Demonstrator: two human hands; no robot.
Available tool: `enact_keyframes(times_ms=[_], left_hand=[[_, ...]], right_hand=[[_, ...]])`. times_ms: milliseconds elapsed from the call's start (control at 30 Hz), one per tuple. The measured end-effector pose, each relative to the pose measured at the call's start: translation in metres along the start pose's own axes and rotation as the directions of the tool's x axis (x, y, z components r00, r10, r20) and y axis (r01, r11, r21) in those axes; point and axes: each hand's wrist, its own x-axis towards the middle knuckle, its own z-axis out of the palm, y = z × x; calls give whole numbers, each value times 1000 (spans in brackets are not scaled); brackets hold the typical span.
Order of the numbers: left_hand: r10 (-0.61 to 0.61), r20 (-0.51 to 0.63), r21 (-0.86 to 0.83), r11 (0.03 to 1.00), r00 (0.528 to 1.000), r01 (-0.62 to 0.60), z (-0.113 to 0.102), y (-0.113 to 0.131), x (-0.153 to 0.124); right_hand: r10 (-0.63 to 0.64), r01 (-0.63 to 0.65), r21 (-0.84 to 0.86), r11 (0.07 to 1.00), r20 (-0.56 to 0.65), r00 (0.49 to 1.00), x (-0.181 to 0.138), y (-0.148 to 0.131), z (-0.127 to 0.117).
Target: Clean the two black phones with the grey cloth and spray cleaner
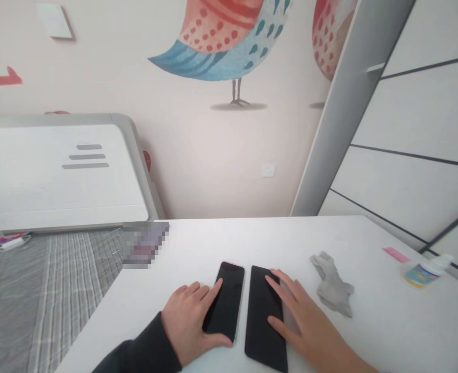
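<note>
A black-screened smartphone (229, 298) lies flat on the white table (198, 238). My left hand (192, 318), in a black sleeve, rests at its left side. Its index finger and thumb are spread along the phone's left and lower edges, and the other fingers are partly bent. Just right of the phone, with a narrow gap between, is a larger flat black slab (262, 321) like a big phone or small tablet. My right hand (295, 316) reaches over its right edge with fingers apart, fingertips on its surface.
A crumpled grey cloth (332, 285) lies right of my right hand. Farther right are a pink strip (396, 254) and a white bottle with a colourful label (425, 272). A blurred flat item (147, 246) sits at the table's left edge, beside a bed (69, 290).
</note>
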Motion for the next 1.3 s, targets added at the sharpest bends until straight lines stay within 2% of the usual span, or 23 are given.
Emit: enact_keyframes(times_ms=[100,200,367,433,533,600,667,733,800,933,1033,1133,1200,1233,1267,1300], left_hand=[[-83,-63,66,994,995,87,4,-4,-5],[-148,-153,82,983,977,162,9,-20,-9],[-149,-325,3,987,934,159,18,-41,-10],[-123,-343,-4,992,931,129,22,-40,-10],[18,-357,10,1000,934,-15,29,-33,-6],[131,-299,29,991,945,-128,31,-27,-3],[192,-202,36,981,960,-188,32,-25,0],[221,-140,39,975,965,-217,32,-26,2],[246,-128,61,969,961,-240,33,-29,4],[236,-229,160,966,944,-203,39,-33,1],[257,-287,193,959,923,-207,39,-31,-3],[297,-332,154,953,895,-259,28,-23,-2],[367,-323,104,930,872,-353,15,-9,9],[357,-340,68,932,870,-355,8,1,18],[327,-261,12,942,908,-336,2,14,30],[344,-264,-49,928,901,-368,-3,28,44]], right_hand=[[-85,83,23,996,98,992,44,-19,-3],[-151,148,40,988,110,982,80,-33,2],[-194,186,92,978,82,978,96,-39,13],[-193,186,126,974,49,980,94,-38,14],[-183,185,190,964,-31,983,90,-38,14],[-158,181,236,955,-113,981,90,-40,11],[-119,174,277,945,-206,971,91,-41,4],[-68,164,304,938,-301,951,91,-37,-12],[7,129,318,939,-393,919,86,-25,-35],[213,-23,349,937,-518,829,53,20,-84],[302,-122,356,927,-510,806,15,59,-106],[336,-187,347,919,-445,830,-13,86,-113],[357,-225,343,912,-391,848,-21,95,-112],[371,-248,341,907,-369,852,-22,95,-110],[387,-269,339,902,-351,853,-21,93,-107],[399,-287,336,897,-339,852,-19,90,-103]])
